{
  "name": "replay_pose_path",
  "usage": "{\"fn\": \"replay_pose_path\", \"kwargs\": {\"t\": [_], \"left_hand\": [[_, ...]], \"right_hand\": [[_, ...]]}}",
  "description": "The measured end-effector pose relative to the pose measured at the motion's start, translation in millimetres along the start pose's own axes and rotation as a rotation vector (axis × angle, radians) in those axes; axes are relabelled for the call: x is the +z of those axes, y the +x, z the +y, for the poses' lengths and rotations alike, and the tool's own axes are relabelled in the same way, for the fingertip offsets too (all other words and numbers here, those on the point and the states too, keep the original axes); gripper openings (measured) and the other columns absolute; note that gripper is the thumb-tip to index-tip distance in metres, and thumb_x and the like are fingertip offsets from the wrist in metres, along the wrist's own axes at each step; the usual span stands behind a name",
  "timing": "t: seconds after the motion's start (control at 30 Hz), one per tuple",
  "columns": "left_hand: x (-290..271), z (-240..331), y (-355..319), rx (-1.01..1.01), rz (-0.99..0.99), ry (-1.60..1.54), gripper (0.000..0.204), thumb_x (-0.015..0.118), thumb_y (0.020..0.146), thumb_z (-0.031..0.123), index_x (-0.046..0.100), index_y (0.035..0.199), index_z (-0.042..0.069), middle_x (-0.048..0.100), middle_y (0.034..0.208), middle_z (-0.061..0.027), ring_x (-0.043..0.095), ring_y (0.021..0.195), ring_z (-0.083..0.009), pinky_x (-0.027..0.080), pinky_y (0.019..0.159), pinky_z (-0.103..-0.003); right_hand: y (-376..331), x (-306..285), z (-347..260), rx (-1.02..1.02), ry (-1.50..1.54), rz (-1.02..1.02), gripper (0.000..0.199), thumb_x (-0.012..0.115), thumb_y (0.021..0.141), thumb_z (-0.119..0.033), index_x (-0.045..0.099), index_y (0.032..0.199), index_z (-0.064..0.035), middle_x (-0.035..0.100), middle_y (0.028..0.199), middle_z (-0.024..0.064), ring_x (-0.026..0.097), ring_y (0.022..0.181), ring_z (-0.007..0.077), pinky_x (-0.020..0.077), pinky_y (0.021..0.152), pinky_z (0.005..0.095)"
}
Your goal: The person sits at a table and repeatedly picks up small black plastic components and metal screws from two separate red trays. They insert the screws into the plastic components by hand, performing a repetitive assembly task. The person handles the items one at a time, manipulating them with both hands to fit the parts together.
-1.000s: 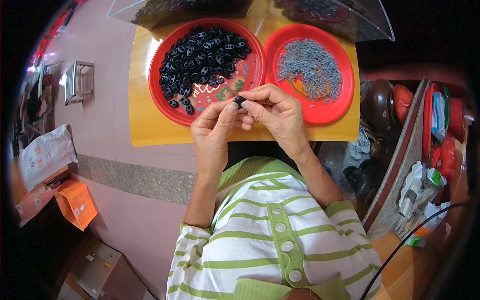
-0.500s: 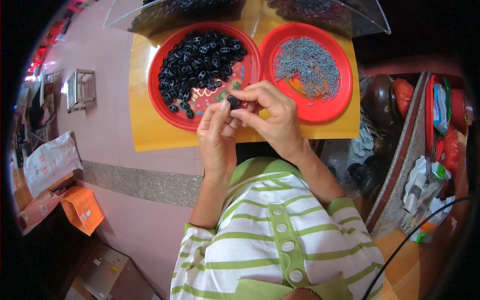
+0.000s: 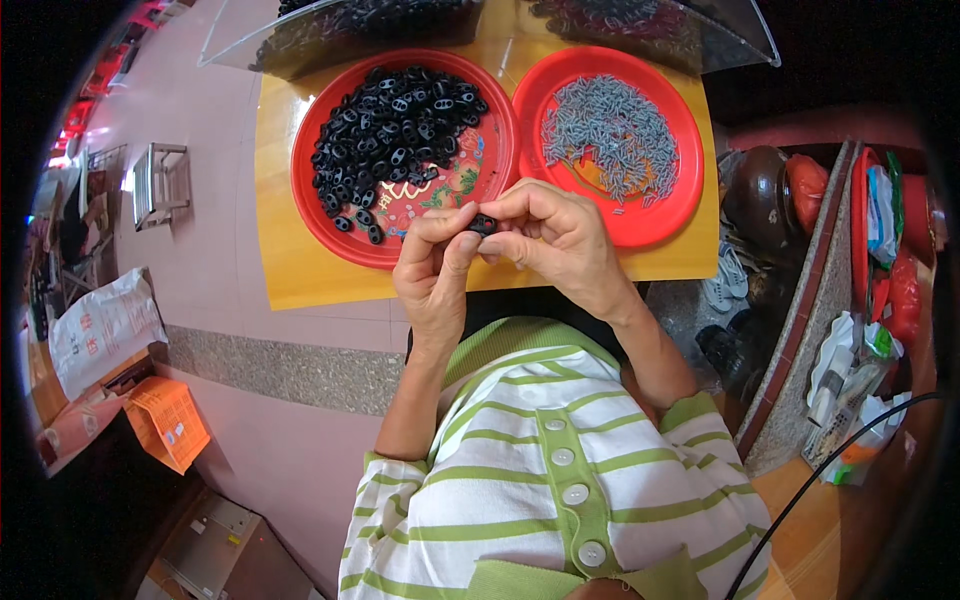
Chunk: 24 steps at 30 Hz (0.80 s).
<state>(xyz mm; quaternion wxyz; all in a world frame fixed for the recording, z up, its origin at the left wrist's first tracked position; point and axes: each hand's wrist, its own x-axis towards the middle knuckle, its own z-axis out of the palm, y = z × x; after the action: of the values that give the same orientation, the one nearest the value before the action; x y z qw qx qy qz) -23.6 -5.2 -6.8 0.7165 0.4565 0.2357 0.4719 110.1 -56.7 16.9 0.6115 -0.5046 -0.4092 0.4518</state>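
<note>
A small black two-holed plastic piece [image 3: 482, 225] is held up at the near edge of the table, between the fingertips of both hands. My left hand [image 3: 432, 268] pinches its left end with thumb and forefinger. From the other side my right hand [image 3: 565, 245] grips it the same way, its other fingers curled. Whether a screw sits in the piece is too small to tell. Behind my left hand is a red patterned tray [image 3: 306, 215] with a heap of similar black pieces [image 3: 385, 125]. A red plate [image 3: 690, 150] beyond my right hand carries many small grey screws [image 3: 612, 130].
Clear-walled bins [image 3: 640, 35] with more dark and grey parts stand along the table's far edge. The yellow tabletop [image 3: 330, 285] ends just under my wrists. To the right, a ledge [image 3: 800, 300] runs past jars and shoes. An orange basket [image 3: 168, 420] is at lower left.
Both hands have dropped slightly toward me with the black piece. My left fingers have shifted from beneath it to its left end, and the piece now shows more between the fingertips.
</note>
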Motion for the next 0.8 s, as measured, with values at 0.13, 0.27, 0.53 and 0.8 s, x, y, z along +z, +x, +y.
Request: {"fn": "replay_pose_path", "kwargs": {"t": [0.13, 0.27, 0.53, 0.8], "left_hand": [[-1, -3, -3, 0.033, -0.032, 0.028, 0.013, 0.055, 0.088, -0.002, 0.056, 0.101, -0.003, 0.055, 0.095, -0.0085, 0.056, 0.077, -0.0122, 0.048, 0.068, -0.023], [-6, -10, -8, 0.013, -0.032, -0.009, 0.012, 0.054, 0.088, -0.003, 0.056, 0.1, -0.002, 0.055, 0.095, -0.0084, 0.056, 0.077, -0.0122, 0.048, 0.067, -0.023], [-21, 6, 5, -0.023, 0.09, 0.407, 0.023, 0.057, 0.088, 0.001, 0.059, 0.11, -0.001, 0.056, 0.093, -0.0039, 0.057, 0.08, -0.0093, 0.046, 0.073, -0.021], [-67, 43, 30, 0.057, 0.037, 1.114, 0.009, 0.061, 0.083, 0.0, 0.064, 0.092, -0.001, 0.059, 0.082, -0.0058, 0.057, 0.074, -0.0101, 0.046, 0.065, -0.022]], "right_hand": [[-4, -2, 3, 0.005, -0.048, -0.025, 0.018, 0.067, 0.081, -0.005, 0.06, 0.095, 0.002, 0.055, 0.08, 0.0004, 0.053, 0.07, 0.0048, 0.0434, 0.06, 0.0198], [-9, 2, 1, 0.039, -0.091, -0.002, 0.015, 0.064, 0.083, -0.004, 0.06, 0.097, 0.0015, 0.058, 0.082, 0.0016, 0.056, 0.071, 0.0051, 0.0454, 0.06, 0.0193], [20, -34, -15, 0.081, -0.207, 0.171, 0.017, 0.063, 0.083, -0.003, 0.063, 0.1, -0.001, 0.063, 0.087, 0.0013, 0.056, 0.072, 0.004, 0.0456, 0.059, 0.0177], [98, -173, -90, -0.66, -1.005, 0.799, 0.022, 0.067, 0.083, -0.014, 0.067, 0.104, -0.0073, 0.067, 0.088, 0.0009, 0.057, 0.075, 0.0028, 0.0451, 0.064, 0.0169]]}}
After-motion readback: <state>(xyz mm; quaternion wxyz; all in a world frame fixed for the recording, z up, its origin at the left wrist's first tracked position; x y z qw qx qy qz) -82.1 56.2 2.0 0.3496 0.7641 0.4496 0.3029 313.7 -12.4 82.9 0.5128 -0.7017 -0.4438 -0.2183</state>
